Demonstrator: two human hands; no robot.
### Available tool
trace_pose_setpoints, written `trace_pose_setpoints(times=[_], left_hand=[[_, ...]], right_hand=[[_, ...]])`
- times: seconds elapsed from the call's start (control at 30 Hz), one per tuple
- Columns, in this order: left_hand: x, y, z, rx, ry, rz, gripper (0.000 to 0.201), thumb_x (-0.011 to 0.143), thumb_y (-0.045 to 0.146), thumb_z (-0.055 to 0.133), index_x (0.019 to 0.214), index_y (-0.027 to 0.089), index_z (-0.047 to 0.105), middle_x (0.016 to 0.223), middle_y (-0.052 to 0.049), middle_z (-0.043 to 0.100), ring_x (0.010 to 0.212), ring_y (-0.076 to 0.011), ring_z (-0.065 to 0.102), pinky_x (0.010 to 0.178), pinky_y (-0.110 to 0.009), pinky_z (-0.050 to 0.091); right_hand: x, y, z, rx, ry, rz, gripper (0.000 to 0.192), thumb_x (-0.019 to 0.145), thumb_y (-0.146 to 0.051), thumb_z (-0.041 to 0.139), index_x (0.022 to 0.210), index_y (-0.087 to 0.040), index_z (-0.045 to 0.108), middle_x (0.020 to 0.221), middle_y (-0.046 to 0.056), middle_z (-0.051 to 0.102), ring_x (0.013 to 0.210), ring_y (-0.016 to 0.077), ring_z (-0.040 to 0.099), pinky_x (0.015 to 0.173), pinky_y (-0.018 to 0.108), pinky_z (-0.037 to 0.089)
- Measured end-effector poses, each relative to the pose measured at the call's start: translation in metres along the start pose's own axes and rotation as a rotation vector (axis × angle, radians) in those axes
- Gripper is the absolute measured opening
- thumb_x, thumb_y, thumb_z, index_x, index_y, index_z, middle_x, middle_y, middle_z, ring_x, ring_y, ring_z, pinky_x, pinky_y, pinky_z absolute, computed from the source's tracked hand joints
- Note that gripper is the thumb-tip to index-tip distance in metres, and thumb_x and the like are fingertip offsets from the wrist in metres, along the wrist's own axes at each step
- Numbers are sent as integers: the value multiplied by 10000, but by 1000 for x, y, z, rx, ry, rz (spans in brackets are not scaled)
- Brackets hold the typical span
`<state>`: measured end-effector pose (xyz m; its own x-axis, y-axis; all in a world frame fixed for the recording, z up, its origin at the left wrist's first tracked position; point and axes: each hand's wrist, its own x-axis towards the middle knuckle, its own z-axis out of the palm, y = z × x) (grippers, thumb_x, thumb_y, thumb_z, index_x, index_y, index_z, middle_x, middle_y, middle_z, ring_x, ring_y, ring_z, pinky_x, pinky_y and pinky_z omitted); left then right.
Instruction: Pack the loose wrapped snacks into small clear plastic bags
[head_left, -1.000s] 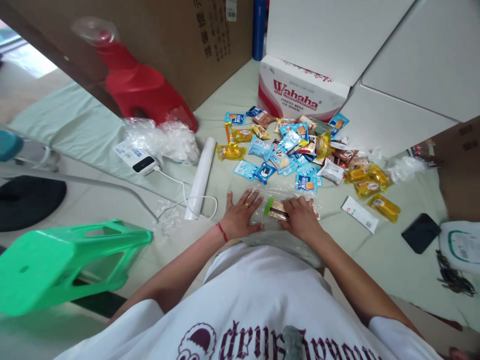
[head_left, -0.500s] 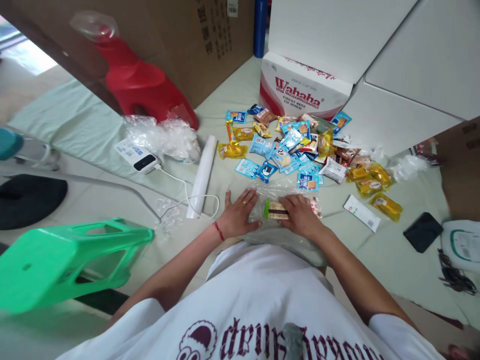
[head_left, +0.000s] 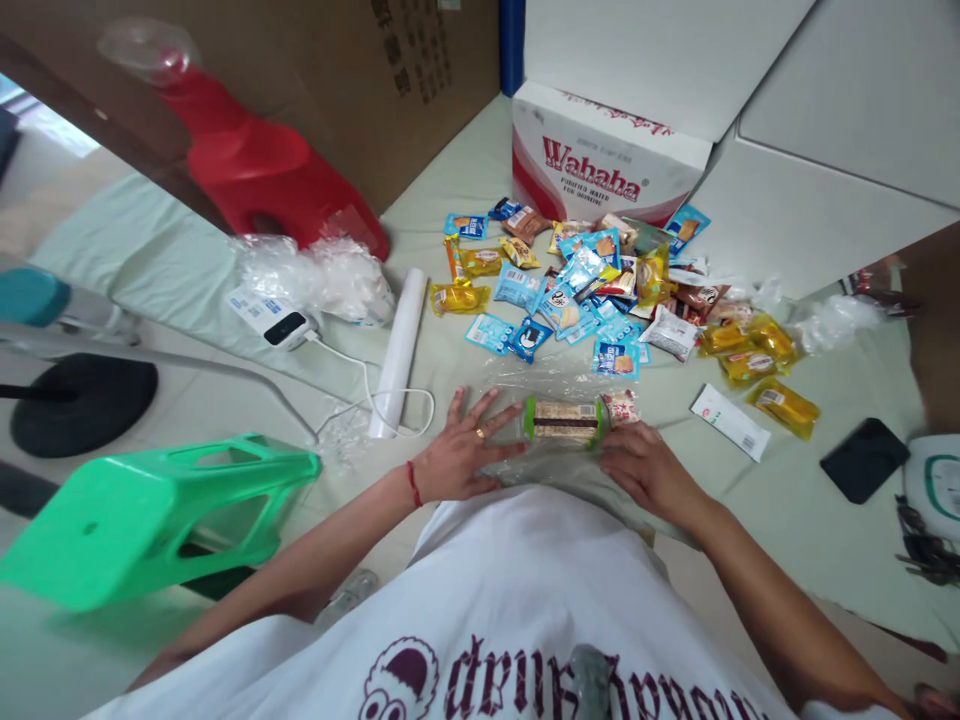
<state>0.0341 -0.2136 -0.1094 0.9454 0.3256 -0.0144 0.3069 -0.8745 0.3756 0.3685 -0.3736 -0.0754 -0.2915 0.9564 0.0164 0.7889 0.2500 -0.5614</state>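
A wrapped snack bar (head_left: 565, 422) with green ends and a brown middle stripe lies on clear plastic film (head_left: 517, 375) at the near edge of the cloth-covered surface. My left hand (head_left: 469, 447) is spread flat on the film, just left of the bar, holding nothing. At the bar's right end rests my right hand (head_left: 649, 468), fingers bent a little and partly overlapping; whether it pinches the film's edge is not clear. A small red-and-white packet (head_left: 620, 406) lies just beyond its fingers.
Many small snack packets (head_left: 577, 290) are heaped before a Wahaba-style printed carton (head_left: 600, 165). To the left are a white film roll (head_left: 399, 350), a cabled white device (head_left: 286, 330), a red jug (head_left: 277, 165) and a green stool (head_left: 150, 510). A black phone-like item (head_left: 864, 460) lies right.
My right hand has slid off the snack bar to the right and nearer my body, uncovering it. My left hand has shifted slightly left and nearer, its fingers spread wider.
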Motion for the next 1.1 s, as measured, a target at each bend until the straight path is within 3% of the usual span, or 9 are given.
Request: trace_pose_setpoints(times=[0.1,0.2,0.37,0.53,0.63,0.73,0.83,0.97,1.1], left_hand=[[11,-3,-10,-59,50,-61,263,964,463,578,1098,422,801,1545,21,573,1600,-353,205,1266,-669,-62],[25,-11,-15,-193,130,-171,317,1006,405,499,939,317,797,1203,-29,770,1431,-257,494,1275,-571,174],[47,-23,-5,-285,310,-443,475,1034,411,402,641,221,591,662,-36,637,746,-186,623,870,-366,499],[54,-19,2,-232,339,-521,466,1026,401,426,607,219,519,640,-26,586,725,-190,574,788,-345,450],[58,-19,-1,-240,382,-585,470,1043,408,384,638,222,534,651,-28,576,716,-197,565,787,-358,454],[58,-21,-10,-164,605,-719,350,1040,369,389,823,216,618,837,-61,664,871,-227,607,867,-400,466],[49,-13,-28,37,903,-841,219,1011,317,444,946,211,624,989,-83,681,1007,-248,609,936,-450,448],[31,25,-54,272,1071,-521,77,929,210,546,896,233,611,879,-34,676,839,-221,590,857,-439,424],[44,56,-53,261,678,88,174,917,169,610,1019,286,689,999,36,744,883,-160,609,801,-366,394]], right_hand=[[28,8,-25,178,-76,69,321,1052,-400,465,1026,-233,739,1074,106,717,1005,230,649,897,376,522],[54,26,-38,267,-141,204,351,1034,-434,441,963,-210,702,901,54,706,831,197,643,790,316,505],[75,35,-43,181,-105,354,410,998,-503,427,939,-187,683,809,50,677,732,197,597,699,301,464],[59,3,-37,-19,-103,158,641,906,-584,643,1402,-181,594,1224,154,696,1131,319,607,974,425,463],[57,5,-27,-74,-211,260,331,988,-401,553,1224,-224,702,1035,97,744,1024,281,654,902,379,466],[68,20,-27,-131,-266,453,255,1007,-292,489,1058,-238,733,973,65,744,901,246,664,750,325,438],[87,31,-39,-272,-189,511,278,986,-314,551,1187,-212,713,1140,113,724,1015,296,638,746,343,430],[119,37,-50,-346,-138,243,350,1013,-309,531,1296,-159,671,1238,162,684,1175,331,546,953,398,426],[156,43,-39,-408,-283,129,524,986,-432,618,1416,-134,582,1332,194,646,1242,350,508,1007,427,400]])
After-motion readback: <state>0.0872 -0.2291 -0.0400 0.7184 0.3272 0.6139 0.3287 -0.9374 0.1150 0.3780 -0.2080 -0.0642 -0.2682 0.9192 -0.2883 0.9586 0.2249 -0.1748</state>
